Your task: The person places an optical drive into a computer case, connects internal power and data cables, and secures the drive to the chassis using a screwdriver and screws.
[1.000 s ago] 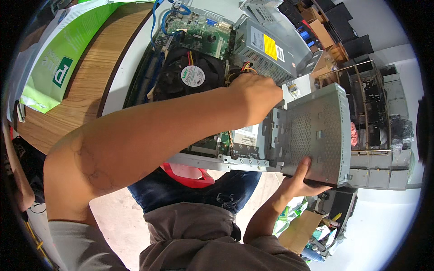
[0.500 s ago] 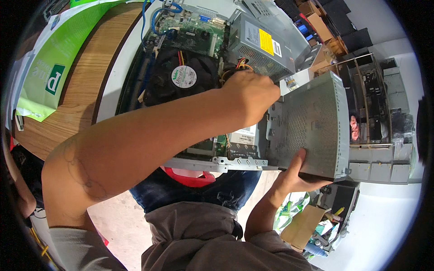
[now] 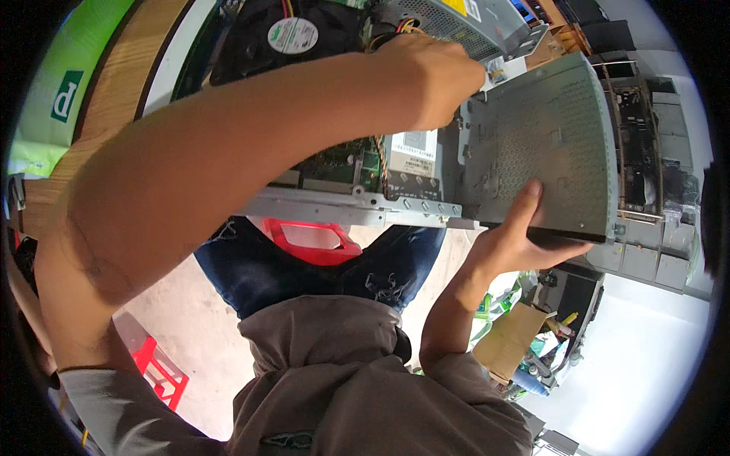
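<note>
An opened desktop computer case (image 3: 342, 211) lies before me, with a black fan (image 3: 262, 57) at its left and a perforated silver power supply (image 3: 490, 38) at the back right. My left hand (image 3: 430, 80) reaches across it, fingers curled down beside a bundle of coloured wires (image 3: 408, 27); its fingertips and whatever they grip are hidden. At the case's right side a grey metal drive cage (image 3: 544, 137) stands swung up and tilted. My right hand (image 3: 517, 235) grips its near edge, thumb on the face and fingers underneath.
A green bag (image 3: 72, 45) lies on the wooden table (image 3: 114, 72) at left. Red plastic stools (image 3: 312, 247) show below the table. At right are a metal rack (image 3: 639, 144) with parts and an open cardboard box (image 3: 513, 342) among clutter.
The view has tipped downward, so the case sits higher in it. Both hands keep their places, the left by the wires and the right on the drive cage.
</note>
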`<state>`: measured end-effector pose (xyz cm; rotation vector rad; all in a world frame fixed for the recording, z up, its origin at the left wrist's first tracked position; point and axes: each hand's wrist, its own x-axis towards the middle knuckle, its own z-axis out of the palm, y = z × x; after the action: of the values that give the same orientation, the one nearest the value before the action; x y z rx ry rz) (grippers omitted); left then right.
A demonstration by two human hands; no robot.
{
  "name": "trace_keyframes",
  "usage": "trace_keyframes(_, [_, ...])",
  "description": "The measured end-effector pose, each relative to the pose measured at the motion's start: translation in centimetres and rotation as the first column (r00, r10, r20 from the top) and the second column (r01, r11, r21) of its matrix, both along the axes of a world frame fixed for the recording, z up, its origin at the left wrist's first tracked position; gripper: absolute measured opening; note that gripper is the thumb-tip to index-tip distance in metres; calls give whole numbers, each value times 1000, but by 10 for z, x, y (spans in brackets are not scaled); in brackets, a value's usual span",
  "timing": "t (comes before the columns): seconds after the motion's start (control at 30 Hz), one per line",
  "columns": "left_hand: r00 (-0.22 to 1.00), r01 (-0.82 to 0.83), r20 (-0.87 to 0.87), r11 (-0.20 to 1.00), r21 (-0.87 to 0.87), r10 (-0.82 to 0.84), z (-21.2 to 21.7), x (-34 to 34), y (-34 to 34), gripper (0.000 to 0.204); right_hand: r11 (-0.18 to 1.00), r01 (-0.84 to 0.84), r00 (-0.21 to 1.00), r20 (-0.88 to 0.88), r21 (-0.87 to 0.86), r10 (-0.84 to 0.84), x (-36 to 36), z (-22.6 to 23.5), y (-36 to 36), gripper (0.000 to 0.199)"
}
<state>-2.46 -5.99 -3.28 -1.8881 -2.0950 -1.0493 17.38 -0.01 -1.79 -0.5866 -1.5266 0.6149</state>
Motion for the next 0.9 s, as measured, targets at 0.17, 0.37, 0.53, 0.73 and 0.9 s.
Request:
trace_keyframes(0.17, [1000, -5, 1, 990, -143, 5, 8, 0, -2, 18, 993, -16, 998, 64, 115, 9, 4, -4, 4, 80])
trace_keyframes(0.37, [1000, -4, -25, 993, -115, 1, 10, 1, -4, 22, 994, -33, 998, 59, 105, 27, 8, -9, 11, 80])
trace_keyframes(0.53, [998, -19, -60, 987, -160, 9, 10, -1, 0, 25, 992, -25, 997, 75, 128, 15, 9, -9, 14, 79])
trace_keyframes(0.73, [991, 126, 87, 955, -268, -106, 27, -4, -4, 32, 983, -40, 993, 120, 179, 19, 10, -8, 11, 79])
trace_keyframes(0.9, [990, -7, 140, 989, -145, 27, 19, -13, 3, 25, 991, -77, 992, 105, 105, 66, 10, -10, 13, 83])
